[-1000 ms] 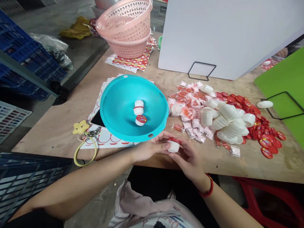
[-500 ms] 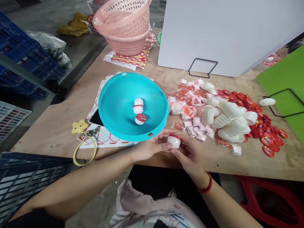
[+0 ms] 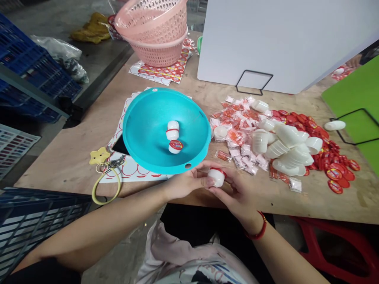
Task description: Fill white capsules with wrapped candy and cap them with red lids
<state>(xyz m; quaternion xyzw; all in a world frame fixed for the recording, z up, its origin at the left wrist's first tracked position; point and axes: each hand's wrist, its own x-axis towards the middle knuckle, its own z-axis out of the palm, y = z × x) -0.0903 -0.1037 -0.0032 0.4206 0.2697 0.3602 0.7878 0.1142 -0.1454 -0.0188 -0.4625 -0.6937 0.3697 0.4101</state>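
Blue crates (image 3: 38,71) stand at the far left, next to the wooden table (image 3: 68,157). On the table lies a yellow star (image 3: 99,156), hooked up with a yellow loop (image 3: 119,184). Next come paper sheets (image 3: 133,170) with a dark phone (image 3: 120,146) on them (part of it hides behind the bowl). The blue-green bowl (image 3: 142,118) sits over the sheets, and small white pieces (image 3: 174,149) with red on them lie together inside it. Behind the bowl, pink baskets (image 3: 160,51) sit one in the other on red printed sheets (image 3: 177,73).

The hands are close together at the near edge of the table, right by the bowl's near rim. The left hand (image 3: 194,182) and the right hand (image 3: 235,193) both grip one white cup (image 3: 218,178), with a thumb of each on its near side. Red shows along its far edge. A red band (image 3: 260,229) goes round the right wrist.

More to the right is a heap of little packets (image 3: 237,118), then a pile of white cups (image 3: 291,152), then lots of red lids (image 3: 337,173). A white board (image 3: 266,39) stands behind the packets. Last, one cup lies alone by a green board (image 3: 355,90).
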